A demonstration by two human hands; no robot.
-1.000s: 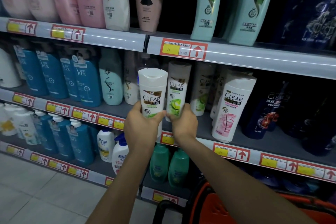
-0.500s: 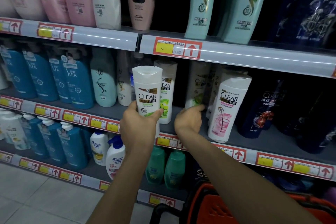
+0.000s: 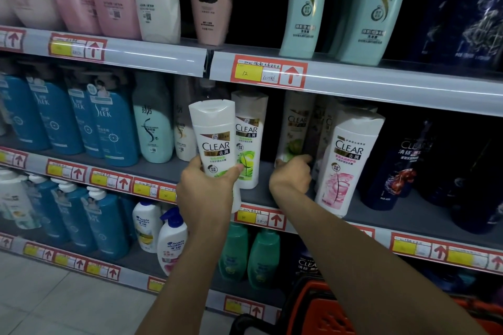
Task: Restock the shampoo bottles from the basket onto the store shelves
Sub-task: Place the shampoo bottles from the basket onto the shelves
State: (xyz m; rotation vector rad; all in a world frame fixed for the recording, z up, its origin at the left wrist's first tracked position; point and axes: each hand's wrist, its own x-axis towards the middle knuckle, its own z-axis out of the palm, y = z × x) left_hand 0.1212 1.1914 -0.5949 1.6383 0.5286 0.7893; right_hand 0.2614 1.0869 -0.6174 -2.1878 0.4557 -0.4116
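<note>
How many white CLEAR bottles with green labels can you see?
3. One bottle is held in the left hand. One stands on the middle shelf just right of it. One sits deeper back by the right hand. More may be hidden behind.

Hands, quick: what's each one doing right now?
Left hand: holding a white CLEAR bottle.
Right hand: at the base of a rear CLEAR bottle; whether it grips cannot be told.
</note>
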